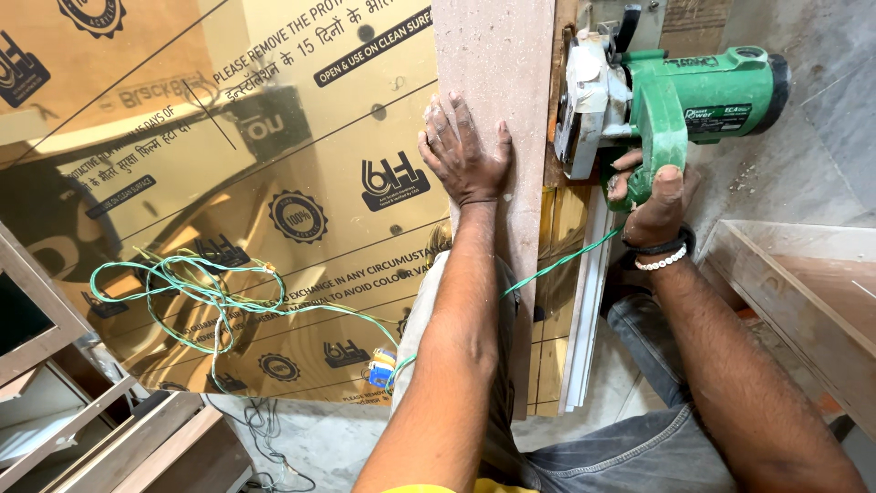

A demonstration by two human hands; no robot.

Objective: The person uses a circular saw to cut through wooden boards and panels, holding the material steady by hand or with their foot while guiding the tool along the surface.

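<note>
My left hand lies flat, fingers spread, on a long speckled beige board that runs from the top of the view toward me. My right hand grips the handle of a green circular saw with a grey metal guard, which sits at the board's right edge over a thin brown strip. The blade itself is hidden under the guard. Beneath the board lies a large shiny gold mirror-finish sheet covered with a printed protective film.
A tangled green wire lies across the gold sheet and runs under my left arm toward the saw. Wooden cabinet parts stand at the lower left. A wooden box frame is at the right. Grey floor with sawdust is beyond.
</note>
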